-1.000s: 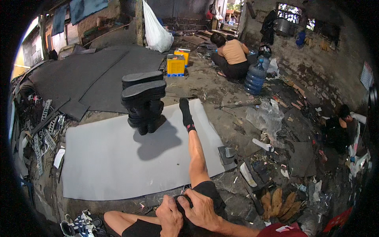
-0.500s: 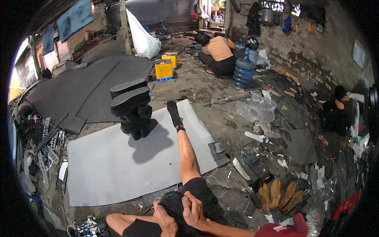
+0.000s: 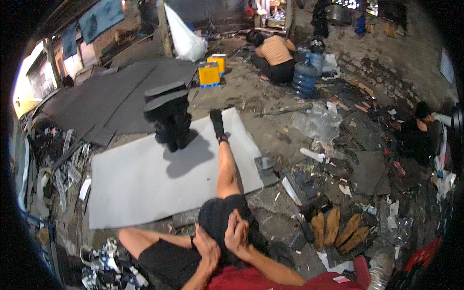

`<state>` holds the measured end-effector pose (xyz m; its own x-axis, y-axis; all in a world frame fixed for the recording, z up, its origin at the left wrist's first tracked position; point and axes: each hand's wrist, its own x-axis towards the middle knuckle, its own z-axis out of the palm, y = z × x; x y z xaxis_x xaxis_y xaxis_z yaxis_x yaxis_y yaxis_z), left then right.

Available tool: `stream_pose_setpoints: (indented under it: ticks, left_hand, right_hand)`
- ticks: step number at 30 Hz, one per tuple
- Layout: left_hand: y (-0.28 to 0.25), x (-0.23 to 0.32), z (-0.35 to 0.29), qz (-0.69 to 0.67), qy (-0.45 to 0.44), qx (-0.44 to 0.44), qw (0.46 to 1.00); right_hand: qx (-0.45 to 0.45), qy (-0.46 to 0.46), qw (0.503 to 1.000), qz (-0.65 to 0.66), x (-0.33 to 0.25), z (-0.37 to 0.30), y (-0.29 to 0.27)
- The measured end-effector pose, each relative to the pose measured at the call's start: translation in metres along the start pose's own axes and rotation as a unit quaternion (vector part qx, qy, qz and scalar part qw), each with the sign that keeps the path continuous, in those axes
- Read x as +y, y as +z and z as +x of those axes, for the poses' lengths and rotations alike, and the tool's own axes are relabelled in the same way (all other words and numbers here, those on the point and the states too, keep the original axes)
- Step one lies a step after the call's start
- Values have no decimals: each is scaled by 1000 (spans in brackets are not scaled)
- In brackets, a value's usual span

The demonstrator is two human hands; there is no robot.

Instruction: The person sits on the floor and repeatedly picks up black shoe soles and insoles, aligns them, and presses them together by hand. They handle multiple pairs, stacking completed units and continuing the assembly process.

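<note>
Sack (image 3: 187, 46) bulges, contents hidden; right grip (image 3: 237, 234) holds a black piece (image 3: 210, 212).

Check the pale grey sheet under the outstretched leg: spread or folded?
Spread: the grey sheet lies flat, its broad face exposed and a stack of black footwear standing on it.

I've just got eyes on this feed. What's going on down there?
A seated person has the left hand and right hand at a dark rounded piece over the lap; blur and black shorts obscure the exact grip. A stack of thick black soles stands on the pale sheet, left of the outstretched leg. Brown foot-shaped pieces lie to the right. Farther off, a co-worker in a tan top crouches beside a blue water bottle.
</note>
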<state>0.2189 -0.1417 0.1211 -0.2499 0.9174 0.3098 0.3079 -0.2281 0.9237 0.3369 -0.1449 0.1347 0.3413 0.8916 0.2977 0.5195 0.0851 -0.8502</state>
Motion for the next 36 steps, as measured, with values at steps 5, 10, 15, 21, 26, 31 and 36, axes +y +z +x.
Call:
stream_pose_setpoints:
  ticks: [5,10,15,21,26,31,36]
  left_hand:
    - [8,35,39,-19,26,-34,999]
    - [-19,166,83,-96,56,-19,994]
    - [-2,207,64,-90,242,14,966]
    - [-13,146,98,-120,181,65,974]
    - [-19,102,122,-156,27,110,981]
    - [-15,63,105,-142,-123,206,960]
    - [-3,-8,116,-62,-190,254,946]
  right_hand:
    - [118,-13,979,168,-43,47,-22]
    - [83,-152,985,19,-130,49,-73]
    - [163,-73,977,115,-144,71,-96]
    - [131,-102,975,149,-159,74,-37]
    - [30,-69,996,40,-139,80,17]
    - [-14,-37,997,67,-99,88,73]
    - [-123,22,991,56,-66,90,108]
